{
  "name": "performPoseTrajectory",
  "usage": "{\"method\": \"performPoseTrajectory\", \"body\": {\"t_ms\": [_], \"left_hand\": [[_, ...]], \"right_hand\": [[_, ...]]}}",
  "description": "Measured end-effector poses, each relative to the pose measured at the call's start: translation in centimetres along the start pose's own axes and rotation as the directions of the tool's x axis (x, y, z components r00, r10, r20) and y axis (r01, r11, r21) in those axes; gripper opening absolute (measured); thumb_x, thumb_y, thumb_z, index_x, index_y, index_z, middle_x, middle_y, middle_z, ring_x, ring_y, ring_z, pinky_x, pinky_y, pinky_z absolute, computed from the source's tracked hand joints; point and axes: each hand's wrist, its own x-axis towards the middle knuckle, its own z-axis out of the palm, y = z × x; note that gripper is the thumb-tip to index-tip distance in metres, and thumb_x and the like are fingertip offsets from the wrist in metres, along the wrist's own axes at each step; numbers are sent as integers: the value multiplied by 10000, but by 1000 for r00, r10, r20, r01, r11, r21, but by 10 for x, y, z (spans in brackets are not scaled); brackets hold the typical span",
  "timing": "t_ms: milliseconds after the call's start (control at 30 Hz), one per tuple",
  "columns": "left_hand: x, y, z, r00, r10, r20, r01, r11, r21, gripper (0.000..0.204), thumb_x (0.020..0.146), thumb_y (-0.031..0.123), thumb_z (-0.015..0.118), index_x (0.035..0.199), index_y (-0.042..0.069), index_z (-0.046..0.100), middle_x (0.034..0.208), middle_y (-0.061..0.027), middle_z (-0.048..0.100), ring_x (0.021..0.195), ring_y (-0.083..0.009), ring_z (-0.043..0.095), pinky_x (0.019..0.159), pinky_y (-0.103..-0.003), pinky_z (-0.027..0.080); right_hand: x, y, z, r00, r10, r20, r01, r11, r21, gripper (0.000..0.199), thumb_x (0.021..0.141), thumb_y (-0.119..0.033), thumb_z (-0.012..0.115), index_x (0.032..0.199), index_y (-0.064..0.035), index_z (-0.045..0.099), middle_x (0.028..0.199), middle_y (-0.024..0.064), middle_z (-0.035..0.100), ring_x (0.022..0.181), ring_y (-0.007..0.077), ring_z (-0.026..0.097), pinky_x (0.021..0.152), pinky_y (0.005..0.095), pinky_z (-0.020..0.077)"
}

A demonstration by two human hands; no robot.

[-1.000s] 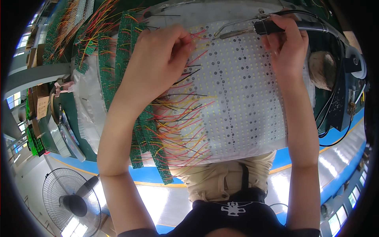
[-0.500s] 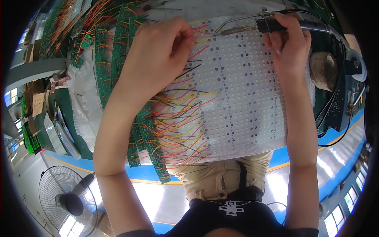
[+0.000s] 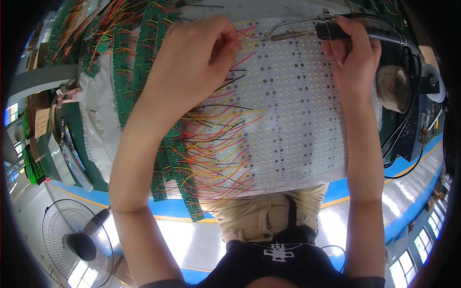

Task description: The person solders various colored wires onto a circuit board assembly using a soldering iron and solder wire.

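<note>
We see the white LED panel (image 3: 293, 120) lying across the middle of the surface (image 3: 408, 144), its near edge hanging over our lap and its far edge running up beneath both hands. Its right edge stops just beside a dark strip of surface, where black cables (image 3: 403, 129) loop and a brownish round sponge (image 3: 393, 89) sits near the right wrist; little open room remains on that side. To the left, rows of green circuit boards (image 3: 139, 53) with red and yellow leads crowd the panel's edge, and a bundle of red, yellow and black wires (image 3: 216, 153) fans over its left half. The barest stretch of panel is its right-centre, between our forearms.

Our left hand (image 3: 192, 62) rests at the far left corner of the panel, fingers pinched together on thin red wires (image 3: 242, 33) at the fingertips; the grip is clenched on them. Our right hand (image 3: 353, 53) is at the far right corner, closed around the black handle of a soldering iron (image 3: 307, 33), whose metal shaft points left along the panel's far edge toward the left fingertips. The iron's tip and the pinched wires lie near each other; we cannot tell whether they touch. A floor fan (image 3: 77, 235) stands well apart, near left.
</note>
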Motion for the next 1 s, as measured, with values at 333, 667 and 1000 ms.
{"method": "performPoseTrajectory", "body": {"t_ms": [333, 667, 1000], "left_hand": [[0, 0, 1, 999, 27, -29, -27, 1000, 7, 68, 791, 29, 589, 810, -17, 542, 592, -57, 530, 467, -97, 444, 447, -243, 336], [0, 2, 1, 1000, -2, -19, 2, 1000, 21, 65, 788, 23, 583, 797, -21, 536, 568, -67, 513, 475, -105, 439, 452, -246, 339], [0, -1, 1, 999, 16, -40, -16, 1000, -16, 56, 769, 6, 577, 796, -18, 535, 576, -69, 516, 483, -113, 451, 458, -252, 349]], "right_hand": [[0, -1, 0, 999, -35, 37, 35, 999, 1, 116, 792, -64, 552, 681, -61, 517, 420, -21, 322, 362, 73, 253, 434, 265, 306], [-3, -4, 4, 996, -66, 66, 67, 998, -9, 148, 796, -77, 544, 665, -69, 477, 414, -10, 313, 363, 78, 254, 433, 269, 320], [-1, -5, 2, 999, -37, 14, 37, 999, 34, 134, 760, -95, 578, 667, -25, 511, 444, -1, 347, 376, 86, 312, 414, 278, 358]]}}
